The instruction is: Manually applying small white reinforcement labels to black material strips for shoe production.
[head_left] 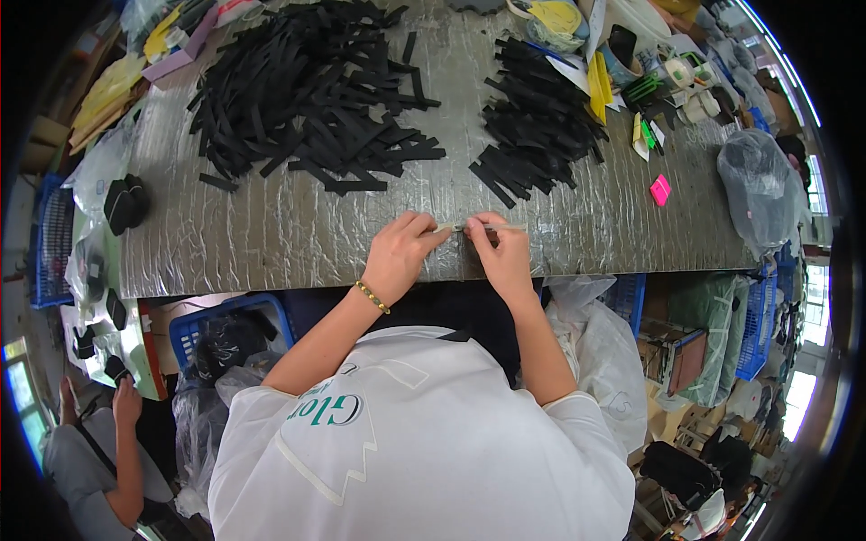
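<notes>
Close to the front edge of the table (622, 239), my two hands meet over a thin pale strip (455, 228), which has a small dark bit in the middle. My left hand (401, 248) pinches its left end between thumb and fingers. My right hand (502, 254) pinches it from the other side, and a pale length shows past those fingers. What exactly the strip is, I cannot make out. Beyond my hands lie a large loose heap of black fabric strips (298, 99) on the left and a smaller, neater pile of black strips (541, 122) on the right.
A pink block (660, 190) lies at the right, below a clutter of tools, a yellow piece (598, 87) and containers. A clear plastic bag (760, 185) stands at the right edge. Blue baskets (185, 334) and bags sit below the table. Another person (99, 460) works at far left.
</notes>
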{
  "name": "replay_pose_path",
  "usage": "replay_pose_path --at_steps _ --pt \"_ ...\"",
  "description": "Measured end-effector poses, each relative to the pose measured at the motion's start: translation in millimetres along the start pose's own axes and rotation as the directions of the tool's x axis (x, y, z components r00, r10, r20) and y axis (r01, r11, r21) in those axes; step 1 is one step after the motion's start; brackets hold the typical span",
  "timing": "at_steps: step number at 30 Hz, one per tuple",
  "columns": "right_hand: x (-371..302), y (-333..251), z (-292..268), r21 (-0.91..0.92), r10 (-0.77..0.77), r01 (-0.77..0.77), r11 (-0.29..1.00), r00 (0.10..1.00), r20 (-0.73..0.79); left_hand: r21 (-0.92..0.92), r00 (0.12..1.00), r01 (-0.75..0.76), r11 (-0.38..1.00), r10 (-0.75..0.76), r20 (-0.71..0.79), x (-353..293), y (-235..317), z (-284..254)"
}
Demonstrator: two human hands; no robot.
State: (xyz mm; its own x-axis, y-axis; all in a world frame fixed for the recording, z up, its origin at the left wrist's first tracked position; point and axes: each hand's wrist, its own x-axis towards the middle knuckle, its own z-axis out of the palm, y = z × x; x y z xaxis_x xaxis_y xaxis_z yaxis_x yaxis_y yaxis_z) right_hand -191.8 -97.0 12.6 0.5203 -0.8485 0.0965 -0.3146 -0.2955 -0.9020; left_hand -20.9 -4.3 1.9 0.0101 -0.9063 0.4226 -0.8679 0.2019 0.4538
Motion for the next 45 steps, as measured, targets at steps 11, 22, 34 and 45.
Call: replay_pose_path --at_steps 11,22,34,45 --pt "-3 3 1 -0.002 -0.065 0.065 0.998 0.997 -0.038 -0.019 0.999 0.036 0.999 -0.036 -0.005 0 2 0" --pt "-2 -13 12 -0.023 -0.028 0.031 0.999 0.993 0.114 -0.135 0.992 0.118 0.984 -0.122 -0.022 -1 -1 2" --pt "1 -11 12 -0.121 -0.228 0.24 0.963 0.968 0.1 -0.194 0.992 0.106 0.975 -0.118 -0.054 -1 -4 4" --pt "16 2 -6 -0.285 -0.256 0.33 0.9 0.929 0.265 -0.267 0.977 0.028 0.963 -0.084 -0.198 -3 -8 0"
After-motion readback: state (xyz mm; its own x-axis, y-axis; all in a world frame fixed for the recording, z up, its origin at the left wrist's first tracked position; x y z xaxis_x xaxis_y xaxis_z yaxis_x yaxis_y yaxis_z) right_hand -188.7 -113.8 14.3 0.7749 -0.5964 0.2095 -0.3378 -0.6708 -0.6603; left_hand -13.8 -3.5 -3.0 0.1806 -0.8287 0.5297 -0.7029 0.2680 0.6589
